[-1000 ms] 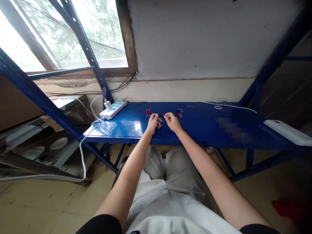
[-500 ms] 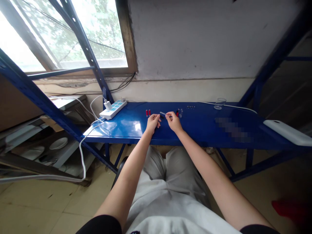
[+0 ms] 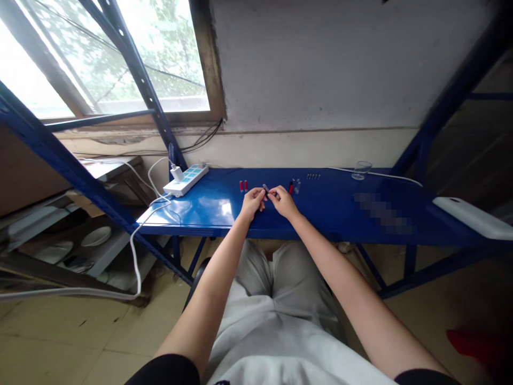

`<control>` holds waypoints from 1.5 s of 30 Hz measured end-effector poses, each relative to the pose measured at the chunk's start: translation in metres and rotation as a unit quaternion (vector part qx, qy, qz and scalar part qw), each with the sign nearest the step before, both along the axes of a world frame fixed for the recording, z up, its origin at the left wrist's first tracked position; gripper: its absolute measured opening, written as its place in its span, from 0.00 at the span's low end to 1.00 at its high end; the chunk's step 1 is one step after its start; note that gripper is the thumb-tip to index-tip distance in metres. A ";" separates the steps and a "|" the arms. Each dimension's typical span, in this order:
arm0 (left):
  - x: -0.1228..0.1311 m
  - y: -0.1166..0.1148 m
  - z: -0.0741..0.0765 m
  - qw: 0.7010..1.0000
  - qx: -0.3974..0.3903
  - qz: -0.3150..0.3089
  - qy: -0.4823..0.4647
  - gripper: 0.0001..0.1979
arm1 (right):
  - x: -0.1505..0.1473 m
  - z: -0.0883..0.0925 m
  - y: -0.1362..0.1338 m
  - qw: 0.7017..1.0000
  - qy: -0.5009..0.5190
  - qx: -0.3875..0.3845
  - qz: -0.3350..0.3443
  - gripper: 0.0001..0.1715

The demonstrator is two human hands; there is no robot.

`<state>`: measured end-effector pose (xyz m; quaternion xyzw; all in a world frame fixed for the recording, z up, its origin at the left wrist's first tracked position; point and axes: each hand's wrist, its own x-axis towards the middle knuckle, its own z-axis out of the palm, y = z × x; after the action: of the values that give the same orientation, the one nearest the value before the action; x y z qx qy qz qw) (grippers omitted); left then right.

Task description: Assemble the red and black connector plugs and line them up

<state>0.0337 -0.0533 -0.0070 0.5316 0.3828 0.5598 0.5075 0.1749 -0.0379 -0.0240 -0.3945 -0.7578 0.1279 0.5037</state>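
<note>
Above the blue table point(image 3: 208, 211), my left hand point(image 3: 253, 201) and my right hand point(image 3: 282, 201) are together, fingertips almost touching. A slim, greyish translucent tube point(image 3: 265, 187) shows between them, pinched by my right hand. My left hand is closed around a small dark piece, mostly hidden by the fingers. Two small red-topped tubes point(image 3: 243, 186) stand left of my left hand. Beyond my right hand are a red and black piece point(image 3: 290, 187) and some small clear pieces point(image 3: 297, 185). Several tiny metallic parts point(image 3: 313, 176) lie in a row further back.
A white power strip point(image 3: 186, 181) with a plug and cable lies at the table's left end. A clear glass point(image 3: 362, 170) stands at the back right, near a white cable. A white device point(image 3: 475, 216) rests on the right end. Blue frame posts rise at both sides.
My right hand has moved slightly left, bringing the slim tube against my left fingertips; the tube now tilts differently. The red and black piece behind my right hand shows more. My left hand has hardly moved.
</note>
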 end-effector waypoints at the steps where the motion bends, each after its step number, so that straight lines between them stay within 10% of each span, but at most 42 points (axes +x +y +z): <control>1: 0.000 0.000 0.000 1.000 -0.001 -0.001 0.000 0.15 | 0.000 0.000 0.000 1.000 -0.006 -0.003 -0.001 0.10; 21: -0.001 0.002 -0.001 1.000 -0.012 -0.007 -0.021 0.07 | -0.001 -0.003 0.000 0.998 -0.054 -0.041 0.014 0.11; 45: -0.001 0.004 -0.005 1.000 -0.021 0.012 0.002 0.07 | 0.013 0.010 0.000 0.982 -0.068 -0.100 -0.148 0.08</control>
<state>0.0327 -0.0497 -0.0117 0.5174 0.4016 0.5569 0.5108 0.1874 -0.0374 -0.0140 -0.5583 -0.7069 0.0999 0.4226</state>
